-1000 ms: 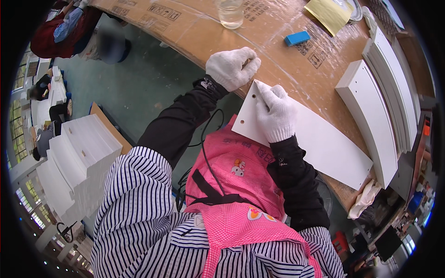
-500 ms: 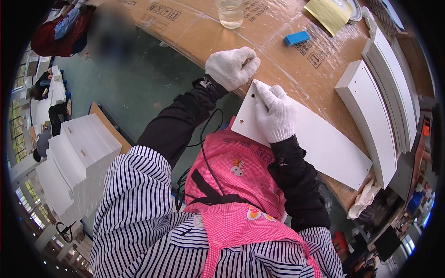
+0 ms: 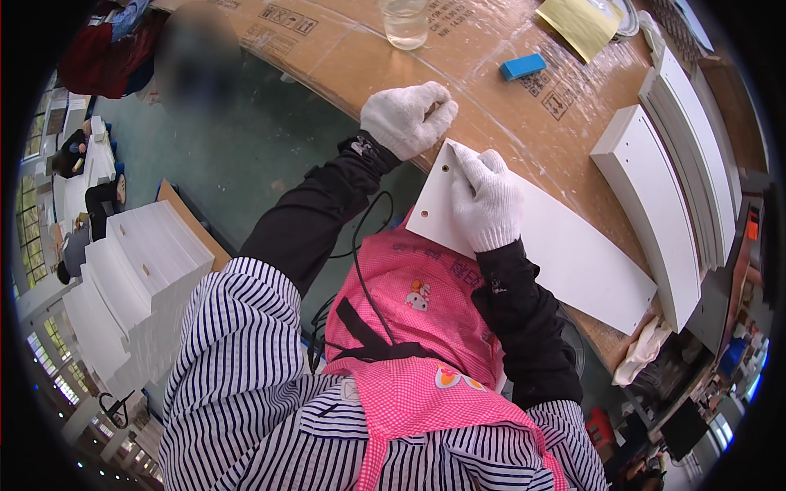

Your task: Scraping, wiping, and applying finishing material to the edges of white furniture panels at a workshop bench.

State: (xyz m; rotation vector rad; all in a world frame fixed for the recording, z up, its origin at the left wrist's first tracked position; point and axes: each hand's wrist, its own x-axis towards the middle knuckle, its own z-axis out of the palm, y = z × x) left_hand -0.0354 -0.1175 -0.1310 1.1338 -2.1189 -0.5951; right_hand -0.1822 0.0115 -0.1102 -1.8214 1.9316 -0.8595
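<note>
A long white board (image 3: 565,254) with small holes near its left end lies across the edge of a cardboard-covered table (image 3: 491,106). My right hand (image 3: 485,199), in a white knit glove, presses flat on the board's left end with a finger pointing toward the corner. My left hand (image 3: 407,119), also gloved, is curled into a loose fist just beyond that corner, resting on the table edge; anything inside it is hidden.
A stack of white boards (image 3: 655,204) lies at the right of the table, with more behind. A blue block (image 3: 523,66), a clear glass (image 3: 405,23) and a yellow cloth (image 3: 580,23) sit farther back. Stacked white panels (image 3: 131,286) stand on the floor at my left.
</note>
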